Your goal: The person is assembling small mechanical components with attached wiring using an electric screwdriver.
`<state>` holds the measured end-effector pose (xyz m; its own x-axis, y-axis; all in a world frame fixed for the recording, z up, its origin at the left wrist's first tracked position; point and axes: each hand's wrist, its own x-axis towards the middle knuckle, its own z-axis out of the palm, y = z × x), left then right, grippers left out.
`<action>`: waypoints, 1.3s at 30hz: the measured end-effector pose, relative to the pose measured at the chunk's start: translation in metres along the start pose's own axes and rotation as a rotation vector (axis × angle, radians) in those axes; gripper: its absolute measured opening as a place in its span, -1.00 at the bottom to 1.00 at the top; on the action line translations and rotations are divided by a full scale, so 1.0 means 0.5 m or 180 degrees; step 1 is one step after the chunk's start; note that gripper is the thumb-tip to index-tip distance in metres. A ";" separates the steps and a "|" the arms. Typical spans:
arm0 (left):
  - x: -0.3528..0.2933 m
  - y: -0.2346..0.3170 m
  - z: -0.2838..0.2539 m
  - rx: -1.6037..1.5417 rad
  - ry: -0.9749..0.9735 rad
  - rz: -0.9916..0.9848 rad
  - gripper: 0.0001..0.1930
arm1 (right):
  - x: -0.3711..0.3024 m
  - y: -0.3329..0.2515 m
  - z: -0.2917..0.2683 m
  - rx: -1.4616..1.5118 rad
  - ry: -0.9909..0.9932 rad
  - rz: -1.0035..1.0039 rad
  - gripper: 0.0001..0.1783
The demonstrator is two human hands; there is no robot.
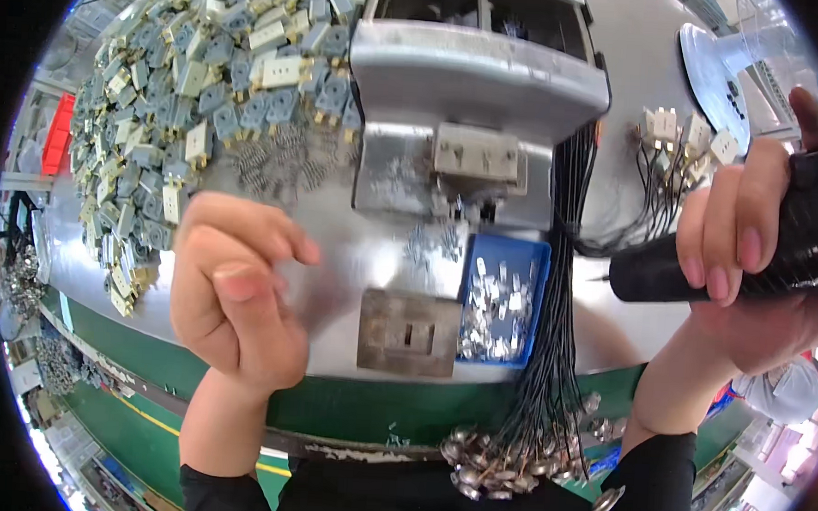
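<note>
My right hand, at the right, grips a black electric screwdriver; its thin bit points left. My left hand hovers at the left with curled fingers. Whatever may be in them is too small or hidden to make out. Between the hands lies a flat metal block with a slot. Touching its right side, a blue tray holds small shiny metal terminals. Behind the block, small screws lie loose before a metal fixture bearing a pale block.
Grey and cream plug-like housings are heaped far left, with small springs beside them. Black cables run over the near edge, ending in metal discs. Wired cream blocks sit far right. A metal bin stands behind.
</note>
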<state>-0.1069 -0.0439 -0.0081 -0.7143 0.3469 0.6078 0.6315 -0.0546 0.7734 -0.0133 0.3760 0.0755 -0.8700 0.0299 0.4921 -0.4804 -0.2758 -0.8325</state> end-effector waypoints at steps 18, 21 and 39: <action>-0.085 0.058 0.111 0.0991 -0.1279 -0.0527 -0.33 | 0.009 0.076 0.206 0.0153 -0.0072 0.0282 0.37; -0.080 0.066 0.110 0.0941 -0.1234 -0.0429 -0.34 | 0.027 0.060 0.192 0.0007 0.0014 0.0215 0.41; -0.095 0.094 0.108 0.0559 -0.0591 0.0335 -0.72 | -0.084 0.042 0.136 -0.3616 -0.1018 0.1799 -0.77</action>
<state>-0.0270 -0.0124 -0.0105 -0.5847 0.5147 0.6271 0.7535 0.0583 0.6548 0.0210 0.3039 0.0546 -0.9918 -0.0940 -0.0864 -0.0213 0.7891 -0.6138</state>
